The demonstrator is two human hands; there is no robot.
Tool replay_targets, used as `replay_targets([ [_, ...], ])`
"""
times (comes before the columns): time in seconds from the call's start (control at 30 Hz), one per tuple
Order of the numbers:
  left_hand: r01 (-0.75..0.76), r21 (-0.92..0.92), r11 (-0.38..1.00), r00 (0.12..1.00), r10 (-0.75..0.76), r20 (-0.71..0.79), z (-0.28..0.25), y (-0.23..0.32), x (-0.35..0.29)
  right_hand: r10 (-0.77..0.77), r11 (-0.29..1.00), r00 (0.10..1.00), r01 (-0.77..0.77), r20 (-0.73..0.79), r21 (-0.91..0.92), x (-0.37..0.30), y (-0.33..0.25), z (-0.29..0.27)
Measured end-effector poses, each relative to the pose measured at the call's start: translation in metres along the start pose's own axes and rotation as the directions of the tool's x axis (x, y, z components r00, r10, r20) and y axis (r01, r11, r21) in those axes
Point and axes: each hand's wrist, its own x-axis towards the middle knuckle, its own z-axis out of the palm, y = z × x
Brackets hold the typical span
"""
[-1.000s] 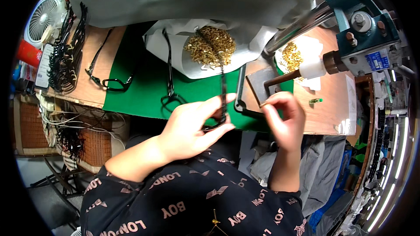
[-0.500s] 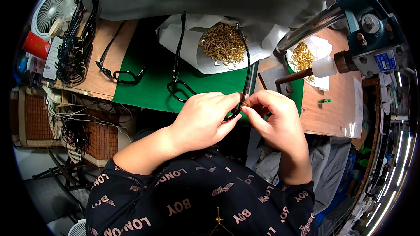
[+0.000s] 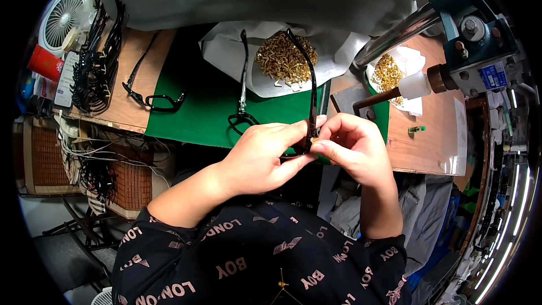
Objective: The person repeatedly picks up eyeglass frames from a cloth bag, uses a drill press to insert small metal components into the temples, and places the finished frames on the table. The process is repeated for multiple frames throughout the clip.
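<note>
My left hand (image 3: 259, 155) is closed round the front of a black eyeglass frame (image 3: 313, 90), whose two arms stand spread open and point away from me. Just at the right corner of that frame, my right hand (image 3: 358, 149) pinches a small gold-coloured piece (image 3: 314, 142) between thumb and forefinger. The piece is at or against the corner; whether it sits in the frame cannot be told. Beyond the hands lies a heap of small gold metal pieces (image 3: 287, 59) on white paper (image 3: 217, 51). My fingers cover part of the frame's front.
Another black eyeglass frame (image 3: 164, 107) lies on the wooden table left of the green mat (image 3: 192, 87). Farther left are stacked black frames (image 3: 99, 68), a phone (image 3: 66, 87), a red can (image 3: 45, 62) and a fan (image 3: 61, 17). A bench press (image 3: 477, 28) and more gold pieces (image 3: 388, 73) stand right.
The eyeglass frame has turned in my left hand, its right arm swinging left across the heap and its left arm shifting right. My right hand still pinches the gold piece at the corner.
</note>
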Motion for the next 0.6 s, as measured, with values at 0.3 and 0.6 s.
replay_targets([
  [0.3, 0.031, -0.071, 0.997, 0.996, -0.025, 0.09, 0.004, 0.002, 0.0, 0.103, 0.995, 0.985, -0.103, 0.138, -0.012, -0.002, -0.003, -0.007],
  [0.6, 0.098, 0.046, 0.994, 0.986, -0.091, -0.138, 0.013, 0.002, 0.002, 0.0, 0.981, 0.996, -0.016, 0.085, 0.194, 0.016, 0.019, -0.001],
])
